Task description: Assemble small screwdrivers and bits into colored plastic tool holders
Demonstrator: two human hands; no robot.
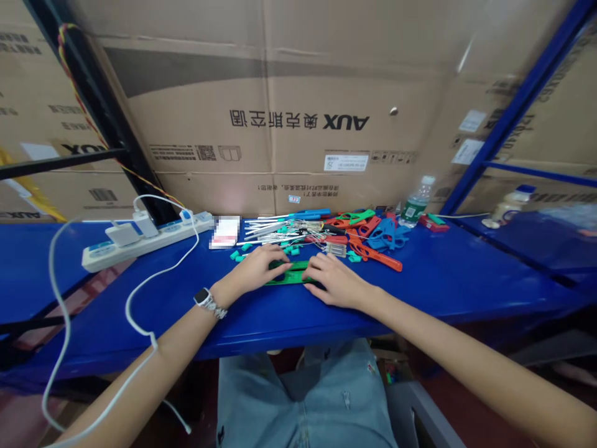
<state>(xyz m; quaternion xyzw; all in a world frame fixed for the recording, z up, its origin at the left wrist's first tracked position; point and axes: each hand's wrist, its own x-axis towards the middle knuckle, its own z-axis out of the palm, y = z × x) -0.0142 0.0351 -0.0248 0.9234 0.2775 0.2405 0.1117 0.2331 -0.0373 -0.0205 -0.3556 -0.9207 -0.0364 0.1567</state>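
Note:
Long green plastic parts (295, 275), apparently two lying side by side, rest on the blue tabletop near its front. My left hand (262, 269) is closed on their left end, with the thumb along the near side. On the right end my right hand (334, 279) has its fingers bent over the green plastic, so that end is partly hidden. Just beyond my hands lie small teal pieces (294, 251), a metal part (336, 249) and a bundle of thin metal rods (273, 230).
Orange plastic handles (380, 256) and blue plastic parts (388, 235) heap up at the right of the pile. A water bottle (414, 208) stands behind them. At left, a power strip (153, 239) trails a white cable (135, 298). Cardboard boxes (298, 74) wall the back.

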